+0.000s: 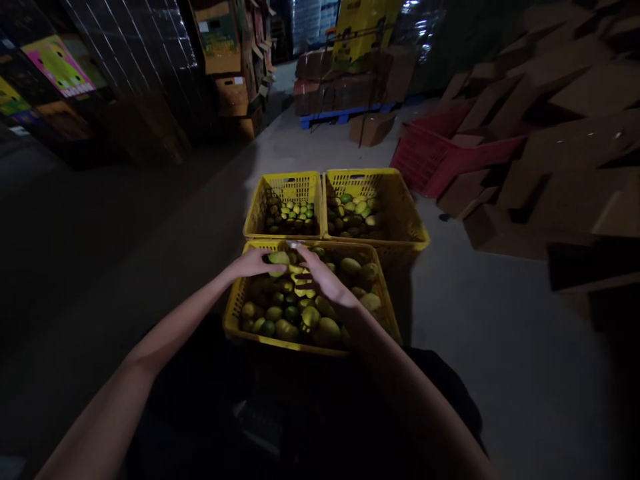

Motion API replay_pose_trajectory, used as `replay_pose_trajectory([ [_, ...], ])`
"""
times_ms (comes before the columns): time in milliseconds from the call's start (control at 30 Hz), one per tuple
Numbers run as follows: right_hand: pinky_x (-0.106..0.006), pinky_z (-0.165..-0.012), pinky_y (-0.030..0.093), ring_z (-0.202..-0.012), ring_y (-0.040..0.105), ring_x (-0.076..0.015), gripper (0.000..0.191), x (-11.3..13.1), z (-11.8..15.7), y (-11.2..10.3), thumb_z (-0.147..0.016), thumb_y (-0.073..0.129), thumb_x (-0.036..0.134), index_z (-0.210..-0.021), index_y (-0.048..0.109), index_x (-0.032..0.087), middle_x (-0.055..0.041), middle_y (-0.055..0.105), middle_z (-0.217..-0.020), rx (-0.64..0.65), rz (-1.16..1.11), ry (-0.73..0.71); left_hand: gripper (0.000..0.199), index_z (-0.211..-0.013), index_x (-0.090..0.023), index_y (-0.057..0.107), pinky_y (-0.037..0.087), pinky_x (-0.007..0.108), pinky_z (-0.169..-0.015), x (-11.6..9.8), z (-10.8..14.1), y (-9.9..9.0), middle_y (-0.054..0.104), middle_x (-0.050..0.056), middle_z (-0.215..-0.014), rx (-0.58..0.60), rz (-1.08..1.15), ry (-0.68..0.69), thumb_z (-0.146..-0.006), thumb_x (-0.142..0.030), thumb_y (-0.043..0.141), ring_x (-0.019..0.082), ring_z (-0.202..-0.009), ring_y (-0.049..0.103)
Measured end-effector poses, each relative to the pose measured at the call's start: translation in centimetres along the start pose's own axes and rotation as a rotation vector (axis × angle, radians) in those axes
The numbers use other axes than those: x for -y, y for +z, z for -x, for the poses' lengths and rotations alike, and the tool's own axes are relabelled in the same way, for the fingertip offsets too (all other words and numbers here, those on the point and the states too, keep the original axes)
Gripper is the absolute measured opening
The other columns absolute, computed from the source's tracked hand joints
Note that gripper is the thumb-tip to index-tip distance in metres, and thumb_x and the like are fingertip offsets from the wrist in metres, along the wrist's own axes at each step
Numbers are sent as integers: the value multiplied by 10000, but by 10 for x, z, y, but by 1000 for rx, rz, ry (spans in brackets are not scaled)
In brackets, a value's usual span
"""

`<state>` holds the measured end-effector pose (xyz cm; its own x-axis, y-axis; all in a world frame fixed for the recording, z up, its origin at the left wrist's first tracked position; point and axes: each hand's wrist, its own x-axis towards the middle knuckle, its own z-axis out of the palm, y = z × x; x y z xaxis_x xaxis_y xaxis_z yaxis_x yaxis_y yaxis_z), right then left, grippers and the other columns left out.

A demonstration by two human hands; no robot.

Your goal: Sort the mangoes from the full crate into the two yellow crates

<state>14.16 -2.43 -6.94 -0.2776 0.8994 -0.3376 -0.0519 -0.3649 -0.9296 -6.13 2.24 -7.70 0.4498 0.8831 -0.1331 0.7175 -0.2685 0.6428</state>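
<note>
The left hand [254,263] is closed around a green fruit [280,257] near the front crate's [287,344] far-left corner; the right hand [324,279], fingers apart, is over its other fruit [327,330]. Beyond its far edge stand a left rear crate [300,189] and a right rear crate [403,210].

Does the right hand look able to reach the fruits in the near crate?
Probably yes: the right hand is over the near crate, looks empty, and no lid covers the fruits.

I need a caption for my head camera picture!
Left hand grips a green fruit, right hand open over the yellow crate.
</note>
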Motion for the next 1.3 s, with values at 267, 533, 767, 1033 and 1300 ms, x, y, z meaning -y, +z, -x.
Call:
replay_pose_trajectory([
  [267,-256,-478,507,-512,597,-156,262,5,-8,1,-882,455,424,-853,542,178,-19,604,-583,68,-773,193,500,-903,-169,656,479,245,-684,-23,-6,33,643,37,-741,-271,179,-120,-926,-513,293,149,-701,600],
  [533,-300,-520,531,-542,586,-161,172,6,-6,-12,-821,530,394,-812,472,232,-11,591,-610,-214,-889,216,216,-649,-131,632,492,407,-777,30,35,167,673,125,-769,162,-183,-482,-555,-257,780,330,-893,653],
  [767,-299,-530,526,-516,545,-149,146,9,-4,-9,-857,480,333,-767,502,220,10,542,-552,-188,-903,213,410,-978,-113,679,397,446,-966,42,40,190,517,197,-1293,299,-434,-437,-593,-219,774,364,-1181,512],
  [1033,-248,-520,517,-459,491,-110,221,10,-4,-5,-896,430,283,-700,488,199,43,498,-514,-164,-885,216,489,-951,-56,700,347,398,-973,48,34,187,619,185,-1084,385,-625,-218,-611,-396,791,332,-1082,540],
  [1300,-264,-495,515,-472,523,-128,206,14,1,-5,-896,422,314,-741,501,204,23,548,-540,-164,-805,227,563,-982,-77,682,194,438,-1075,48,30,152,606,176,-1117,349,-742,-17,-517,-344,854,309,-1088,497],
])
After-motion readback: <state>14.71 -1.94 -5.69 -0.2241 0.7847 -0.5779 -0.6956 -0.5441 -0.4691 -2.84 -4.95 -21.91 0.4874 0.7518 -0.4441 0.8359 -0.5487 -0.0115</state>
